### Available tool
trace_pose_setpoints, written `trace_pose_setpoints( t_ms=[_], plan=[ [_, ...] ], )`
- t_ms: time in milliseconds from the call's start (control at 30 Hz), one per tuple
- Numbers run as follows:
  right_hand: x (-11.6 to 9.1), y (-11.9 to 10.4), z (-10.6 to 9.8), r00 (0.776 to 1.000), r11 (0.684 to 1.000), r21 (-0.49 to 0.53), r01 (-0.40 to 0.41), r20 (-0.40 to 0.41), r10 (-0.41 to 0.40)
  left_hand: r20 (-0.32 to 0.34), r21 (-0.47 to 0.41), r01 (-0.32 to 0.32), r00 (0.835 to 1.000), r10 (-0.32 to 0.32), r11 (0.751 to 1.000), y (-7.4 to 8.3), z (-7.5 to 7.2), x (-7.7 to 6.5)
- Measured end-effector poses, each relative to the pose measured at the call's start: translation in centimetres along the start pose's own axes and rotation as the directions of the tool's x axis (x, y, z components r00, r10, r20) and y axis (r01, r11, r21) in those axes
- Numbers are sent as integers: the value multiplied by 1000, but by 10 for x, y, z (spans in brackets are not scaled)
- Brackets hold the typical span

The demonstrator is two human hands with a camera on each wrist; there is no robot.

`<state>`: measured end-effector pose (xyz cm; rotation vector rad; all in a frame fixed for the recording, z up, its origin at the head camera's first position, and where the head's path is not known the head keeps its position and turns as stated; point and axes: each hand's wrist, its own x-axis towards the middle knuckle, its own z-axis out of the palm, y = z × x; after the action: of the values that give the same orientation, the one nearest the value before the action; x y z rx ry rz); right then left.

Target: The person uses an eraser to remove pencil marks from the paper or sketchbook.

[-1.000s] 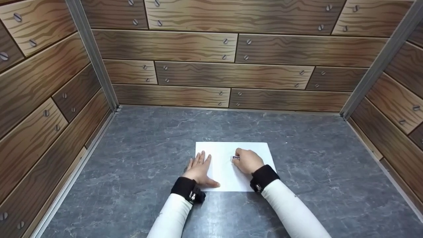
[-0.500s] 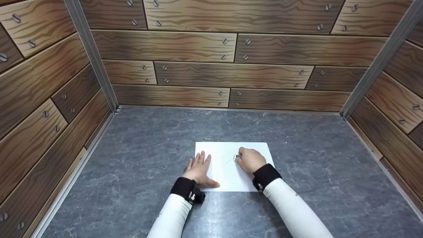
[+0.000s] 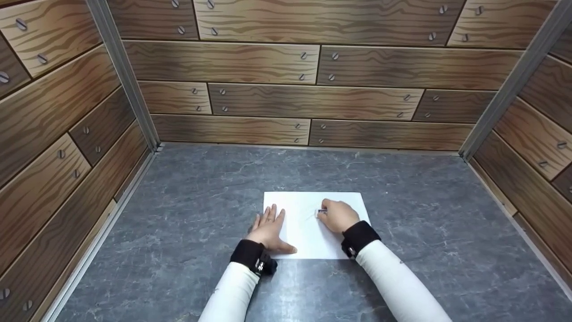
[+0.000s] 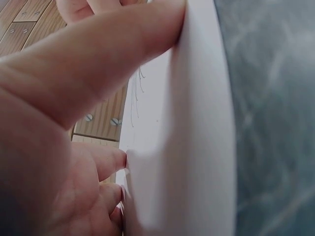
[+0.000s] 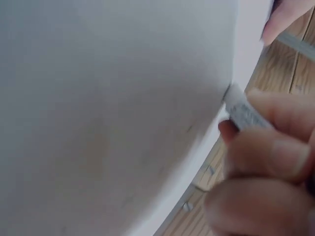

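Note:
A sheet of white paper [image 3: 304, 241] lies on the dark table, with thin pencil lines [image 4: 137, 98] on it. The left hand [image 3: 268, 232] rests on the paper's left side, fingers spread, thumb near the front edge. In the right hand [image 3: 340, 217] a small white eraser [image 3: 318, 213] with a dark printed sleeve is pinched between thumb and fingers. The right wrist view shows the tip of this eraser [image 5: 236, 98] touching the paper, with faint smudges nearby. Part of the eraser is hidden inside the hand.
The grey marbled tabletop [image 3: 201, 192] surrounds the paper. Wood-patterned panels [image 3: 259, 100] close off the back and both sides, joined at the corners by metal posts [image 3: 129, 80]. Each wrist wears a black strap [image 3: 359, 238] with a small camera.
The right hand with the eraser shifted slightly right and away over the paper, then moved a touch back left. More of the pencil lines came into view. The left hand stayed in place.

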<state>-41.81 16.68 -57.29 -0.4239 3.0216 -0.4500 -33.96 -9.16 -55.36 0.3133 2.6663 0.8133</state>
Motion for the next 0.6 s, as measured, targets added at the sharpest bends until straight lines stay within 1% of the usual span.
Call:
trace_pose_setpoints(
  t_ms=[33,100,167,267,333,367,433,533,600],
  plan=[
    [0,1,0,1000,1000,-5,-10,-10,9,-2,-2,-3,1000,3,1000,0,0,0],
    [0,-1,1,1000,1000,7,2,-18,-2,-6,-1,-8,1000,8,1000,0,0,0],
    [-2,-4,4,998,998,30,61,-10,-61,-6,1,-10,1000,10,1000,0,0,-1],
    [-5,-11,8,985,984,68,165,30,-167,-9,12,-10,1000,10,1000,0,-2,-2],
    [-5,-13,9,978,977,80,196,57,-201,-8,16,-7,1000,8,1000,1,-2,-2],
    [-5,-13,9,978,978,75,194,60,-199,-7,17,-7,1000,7,1000,0,-2,-2],
    [-5,-12,7,987,987,53,152,49,-155,-7,15,-9,1000,9,1000,0,-2,-1],
    [-3,-8,4,998,998,11,62,-6,-62,-2,5,-10,1000,10,1000,-1,-1,1],
    [-2,-7,3,999,1000,-8,21,-33,-22,1,-4,-12,1000,12,1000,-2,0,2]
  ],
)
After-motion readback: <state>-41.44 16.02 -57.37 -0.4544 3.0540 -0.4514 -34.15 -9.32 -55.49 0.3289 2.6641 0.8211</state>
